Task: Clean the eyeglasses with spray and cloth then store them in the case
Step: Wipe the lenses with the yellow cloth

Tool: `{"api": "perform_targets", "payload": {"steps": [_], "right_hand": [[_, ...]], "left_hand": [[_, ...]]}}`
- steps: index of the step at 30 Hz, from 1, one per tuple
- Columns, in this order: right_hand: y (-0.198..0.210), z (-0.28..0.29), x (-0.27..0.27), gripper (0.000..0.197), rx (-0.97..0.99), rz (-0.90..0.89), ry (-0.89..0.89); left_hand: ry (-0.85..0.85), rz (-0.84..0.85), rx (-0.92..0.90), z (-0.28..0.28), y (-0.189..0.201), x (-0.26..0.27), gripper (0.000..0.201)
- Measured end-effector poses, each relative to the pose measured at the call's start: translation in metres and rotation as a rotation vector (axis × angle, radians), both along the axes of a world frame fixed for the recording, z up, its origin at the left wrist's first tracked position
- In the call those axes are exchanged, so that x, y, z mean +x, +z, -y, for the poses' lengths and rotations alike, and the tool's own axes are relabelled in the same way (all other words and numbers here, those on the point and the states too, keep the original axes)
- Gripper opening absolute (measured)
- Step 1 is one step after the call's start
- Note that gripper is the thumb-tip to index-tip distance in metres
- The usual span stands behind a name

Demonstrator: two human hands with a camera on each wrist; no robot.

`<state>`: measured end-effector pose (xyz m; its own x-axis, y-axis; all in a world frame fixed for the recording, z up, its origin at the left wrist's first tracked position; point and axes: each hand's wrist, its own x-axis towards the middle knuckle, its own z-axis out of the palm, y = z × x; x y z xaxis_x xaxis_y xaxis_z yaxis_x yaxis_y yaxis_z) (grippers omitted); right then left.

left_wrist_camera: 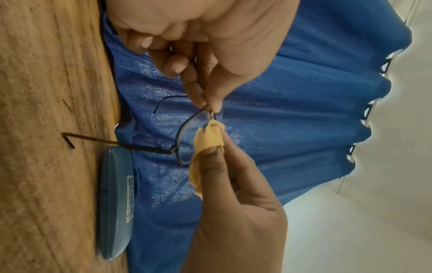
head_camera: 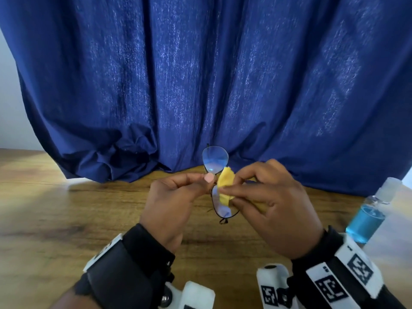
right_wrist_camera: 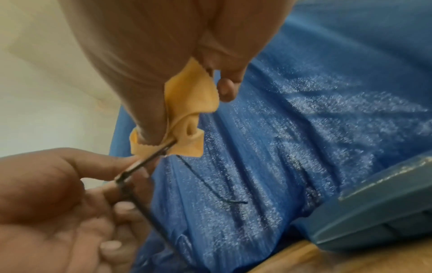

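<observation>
Thin black-framed eyeglasses (head_camera: 215, 159) are held upright above the wooden table, temples unfolded. My left hand (head_camera: 208, 180) pinches the frame at the bridge between thumb and forefinger; the left wrist view shows that same pinch (left_wrist_camera: 210, 107). My right hand (head_camera: 229, 190) pinches a yellow cloth (head_camera: 225, 186) folded over the lower lens, thumb on one side and fingers on the other. The cloth (right_wrist_camera: 187, 103) wraps the lens rim in the right wrist view. A blue-grey glasses case (left_wrist_camera: 115, 203) lies closed on the table by the curtain. It is hidden in the head view.
A spray bottle (head_camera: 367, 217) with blue liquid and a clear cap stands at the right edge of the table (head_camera: 66, 219). A dark blue curtain (head_camera: 200, 85) hangs behind and bunches on the table's far side. The case (right_wrist_camera: 374, 212) lies against the curtain.
</observation>
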<state>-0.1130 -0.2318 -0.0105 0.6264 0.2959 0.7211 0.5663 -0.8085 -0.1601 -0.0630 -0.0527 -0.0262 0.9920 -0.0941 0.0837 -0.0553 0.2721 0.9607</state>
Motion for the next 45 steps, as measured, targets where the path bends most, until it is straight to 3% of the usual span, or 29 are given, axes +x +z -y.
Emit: {"api": "perform_targets", "payload": {"steps": [3,8,13,15,19,23,27,32,37,40,42,45], "right_hand": [[-0.002,-0.002,-0.002,0.019,-0.085,-0.083,0.055],[0.005,0.029,0.005,0.011,0.216,-0.183,-0.273],[0.000,0.011,0.006,0.017,0.914,-0.643,0.061],[-0.003,0.002,0.006,0.022,1.104,-0.833,0.192],[-0.001,0.002,0.008,0.036,1.299,-0.874,0.266],[-0.002,0.007,0.011,0.036,1.321,-0.830,0.248],[-0.009,-0.002,0.010,0.041,1.237,-0.942,0.291],[-0.008,0.007,0.012,0.045,1.252,-0.942,0.354],[-0.006,0.011,0.010,0.041,1.146,-1.048,0.386],[0.003,0.018,0.011,0.044,1.261,-0.828,0.345],[0.009,0.021,0.009,0.045,1.277,-0.459,0.273],[0.016,0.015,-0.002,0.027,0.873,0.068,0.050]], "left_hand": [[0.003,0.016,0.007,0.000,0.002,-0.002,0.014],[0.022,0.014,0.003,-0.004,0.002,0.002,0.013],[-0.057,0.086,0.025,0.002,0.002,-0.006,0.016],[-0.065,0.121,0.045,0.005,0.001,-0.008,0.017],[-0.011,0.158,0.075,0.001,0.002,-0.005,0.015],[0.039,0.168,0.075,-0.004,0.002,0.000,0.013],[0.012,0.184,0.097,0.001,-0.002,-0.003,0.012],[0.053,0.246,0.151,0.001,-0.004,-0.002,0.010],[0.067,0.222,0.098,-0.009,0.002,0.006,0.011],[0.051,0.254,0.125,-0.013,0.007,0.005,0.011],[0.060,0.330,0.214,-0.012,0.007,0.002,0.010],[0.031,0.408,0.306,-0.006,0.006,-0.004,0.010]]}}
